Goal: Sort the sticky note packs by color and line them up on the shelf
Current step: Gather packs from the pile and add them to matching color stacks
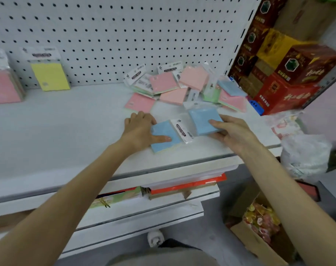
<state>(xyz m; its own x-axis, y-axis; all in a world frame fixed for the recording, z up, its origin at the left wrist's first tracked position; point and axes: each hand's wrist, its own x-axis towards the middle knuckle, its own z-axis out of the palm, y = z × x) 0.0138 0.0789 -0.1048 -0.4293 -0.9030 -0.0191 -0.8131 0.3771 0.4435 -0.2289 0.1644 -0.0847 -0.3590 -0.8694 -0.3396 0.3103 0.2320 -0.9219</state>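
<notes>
Two blue sticky note packs lie near the front of the white shelf (57, 131). My left hand (140, 129) grips the left blue pack (167, 131), thumb on top. My right hand (230, 131) holds the right blue pack (203, 120), thumb on its top face. Behind them a loose pile of packs (182, 85) holds several pink ones, a green one (211, 96) and another blue one (232, 87). A yellow pack (50, 75) and a pink pack (3, 89) stand against the pegboard at the far left.
The pegboard (124, 35) backs the shelf. Red and yellow boxes (284, 73) are stacked at the right end. A clear plastic bag (305, 152) hangs off the right edge. Lower shelves hold flat packages (188, 184); a cardboard box of sweets (259, 227) stands on the floor.
</notes>
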